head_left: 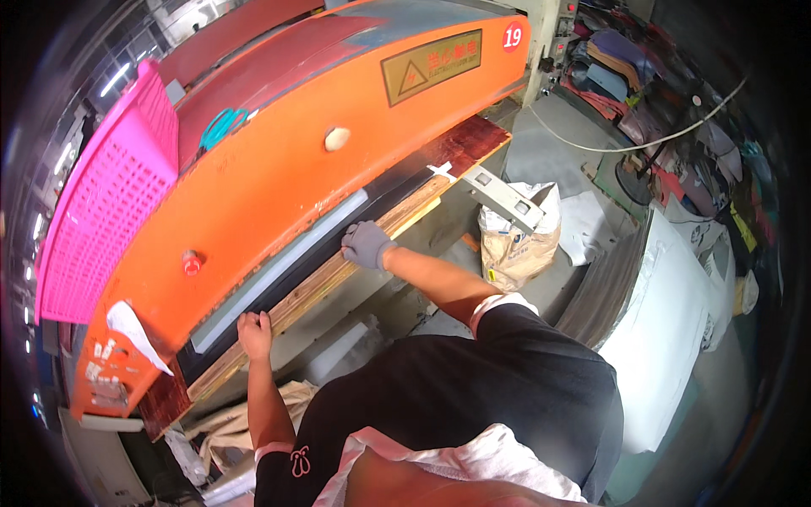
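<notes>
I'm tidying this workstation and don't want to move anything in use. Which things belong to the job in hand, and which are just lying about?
In use: left hand and gloved right hand on the wooden board under the orange press.

Lying about: pink basket, paper sack, white sheets, white rag.

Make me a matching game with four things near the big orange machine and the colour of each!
Things:
1. plastic lattice basket on the machine's top
2. curved metal press cover
3. work glove on the right hand
4. layered wooden board along the machine's front edge, which both hands touch

Colours:
a. grey
b. light brown
c. bright pink
d. orange

Pairs: 1-c, 2-d, 3-a, 4-b. The left hand is bare.
</notes>
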Tool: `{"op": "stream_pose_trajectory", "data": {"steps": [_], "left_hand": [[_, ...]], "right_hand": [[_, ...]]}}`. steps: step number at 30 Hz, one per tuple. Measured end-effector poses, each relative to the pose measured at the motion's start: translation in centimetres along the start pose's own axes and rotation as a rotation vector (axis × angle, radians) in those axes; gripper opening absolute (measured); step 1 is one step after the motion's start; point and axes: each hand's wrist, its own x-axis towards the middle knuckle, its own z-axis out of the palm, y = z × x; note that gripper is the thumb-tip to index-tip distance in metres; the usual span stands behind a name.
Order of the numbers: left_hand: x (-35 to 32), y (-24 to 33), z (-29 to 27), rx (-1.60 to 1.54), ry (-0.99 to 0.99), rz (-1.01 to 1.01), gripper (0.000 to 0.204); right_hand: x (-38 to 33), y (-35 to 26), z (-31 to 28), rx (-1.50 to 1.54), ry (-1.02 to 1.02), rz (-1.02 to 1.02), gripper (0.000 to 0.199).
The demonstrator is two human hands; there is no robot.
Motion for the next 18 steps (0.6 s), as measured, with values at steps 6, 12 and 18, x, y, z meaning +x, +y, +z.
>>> {"op": "stream_pose_trajectory", "data": {"steps": [6,12,18], "left_hand": [[-6.7,4.0,-3.6,0.022,-0.074,-0.007,0.026],[-14.9,8.3,-7.7,0.004,-0.208,-0.069,0.029],[-22.6,11.6,-10.6,-0.072,-0.256,-0.095,0.027]], "right_hand": [[-7.4,-1.6,-1.0,0.083,0.152,-0.041,0.027],[-12.1,-5.3,-4.8,0.572,0.234,0.368,0.035],[-9.7,-11.2,-5.4,-0.033,-0.009,0.352,0.077]]}}
